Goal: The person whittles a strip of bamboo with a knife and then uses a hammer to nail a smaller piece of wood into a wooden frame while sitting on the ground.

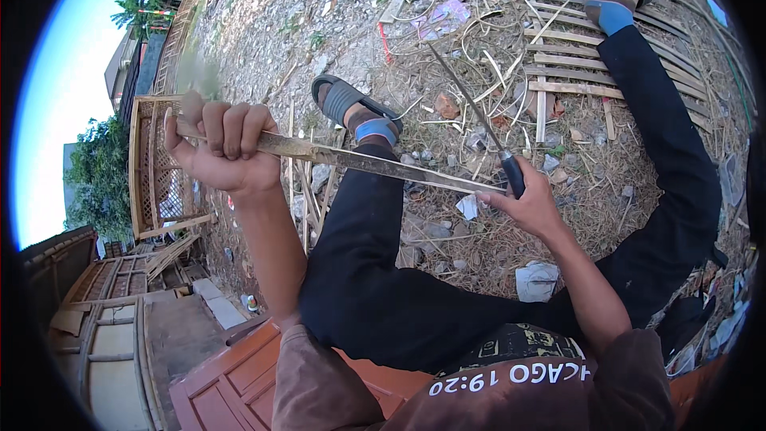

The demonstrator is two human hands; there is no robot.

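My left hand (227,144) is closed in a fist round one end of a long bamboo strip (375,164), held up over my left leg. The strip slants down to the right across my thigh. At its far end sits my right hand (527,199), wrapped round the black handle of a knife (512,173). The knife's long, thin blade points up and away to the left, apart from most of the strip. My right thumb and fingertips touch or lie very close to the strip's right end.
Several bamboo slats (570,37) lie in a row under my right foot. Thin shavings (495,72) and stones cover the ground. A lattice frame (159,168) stands at left. Below it are a reddish-brown wooden panel (231,387) and bamboo framework (112,343). Crumpled white paper (536,281) lies between my legs.
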